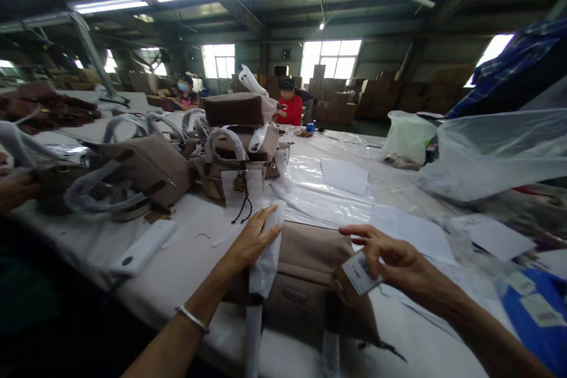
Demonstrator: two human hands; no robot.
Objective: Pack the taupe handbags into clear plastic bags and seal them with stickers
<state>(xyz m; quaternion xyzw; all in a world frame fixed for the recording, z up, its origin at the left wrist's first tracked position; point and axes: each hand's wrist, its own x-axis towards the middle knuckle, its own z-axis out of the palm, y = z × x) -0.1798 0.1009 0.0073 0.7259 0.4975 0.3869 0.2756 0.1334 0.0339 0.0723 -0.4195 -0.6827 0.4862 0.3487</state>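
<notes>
A taupe handbag (305, 289) lies on the white-covered table in front of me, its handles wrapped in clear film. My left hand (254, 239) grips the film-wrapped handle (268, 254) at the bag's upper left. A white printed tag (358, 271) is pinched between the thumb and fingers of my right hand (385, 254), over the bag's right side, with the index finger stretched out to the left. Just beyond the bag, flat clear plastic bags (323, 204) lie on the table.
Wrapped handbags (155, 168) stand at the left, and more are stacked (234, 109) ahead. White papers (410, 230) and a blue packet (538, 313) lie right. Another person's hand (18, 189) touches a bag at far left. A person in red (290, 107) is across the table.
</notes>
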